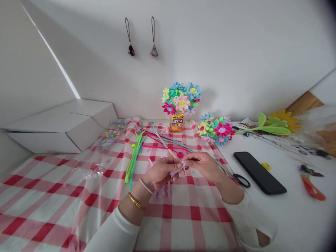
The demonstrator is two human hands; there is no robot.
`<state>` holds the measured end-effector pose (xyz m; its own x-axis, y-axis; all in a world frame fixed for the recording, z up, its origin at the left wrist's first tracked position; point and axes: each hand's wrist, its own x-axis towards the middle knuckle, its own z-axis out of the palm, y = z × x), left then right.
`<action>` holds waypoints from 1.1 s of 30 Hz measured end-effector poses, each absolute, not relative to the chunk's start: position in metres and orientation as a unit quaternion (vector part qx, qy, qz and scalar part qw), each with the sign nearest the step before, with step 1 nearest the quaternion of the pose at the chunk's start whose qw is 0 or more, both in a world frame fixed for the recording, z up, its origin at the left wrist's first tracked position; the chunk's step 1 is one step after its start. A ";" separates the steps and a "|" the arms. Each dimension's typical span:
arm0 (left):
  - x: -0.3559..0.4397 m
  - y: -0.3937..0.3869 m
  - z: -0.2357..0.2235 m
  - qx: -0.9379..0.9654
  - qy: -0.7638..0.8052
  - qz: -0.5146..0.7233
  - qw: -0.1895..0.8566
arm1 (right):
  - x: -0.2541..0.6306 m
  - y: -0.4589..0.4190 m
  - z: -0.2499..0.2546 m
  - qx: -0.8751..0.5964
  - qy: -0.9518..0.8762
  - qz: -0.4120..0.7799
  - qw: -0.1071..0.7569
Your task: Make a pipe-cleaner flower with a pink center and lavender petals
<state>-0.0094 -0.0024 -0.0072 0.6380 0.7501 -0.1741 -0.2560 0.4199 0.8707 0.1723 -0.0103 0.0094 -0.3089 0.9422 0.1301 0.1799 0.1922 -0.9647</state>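
Note:
Over the red-and-white checked cloth [181, 227], both hands meet on a pale lilac pipe cleaner [176, 171] that looks bent into loops. My left hand [163, 171] pinches it between thumb and fingers. At its other end, the fingertips of my right hand [204, 165] press together on the same piece. More lilac pipe cleaners [163, 191] lie below my left hand, partly hidden by it. Just beyond the hands are a dark pink coil [180, 154] and loose pink pipe cleaners [157, 146]. Green pipe cleaners [132, 161] lie to the left.
Behind stands a jar [177, 123] of fluffy flowers, with a flower bunch [219, 130] lying right of it. A black phone [259, 172], scissors [240, 180] and a yellow sunflower [285, 120] are at right. A white box [57, 122] and a clear bag of beads [112, 134] are at left.

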 end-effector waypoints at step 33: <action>-0.016 -0.004 0.001 0.445 0.253 0.254 0.821 | 0.183 -0.005 0.009 -0.399 -0.609 0.495 0.475</action>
<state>-0.0158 -0.0045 0.0010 0.7429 0.6422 -0.1890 -0.1924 0.4752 0.8586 0.1828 -0.0049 0.0091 -0.2310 0.9554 0.1841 0.0159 0.1929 -0.9811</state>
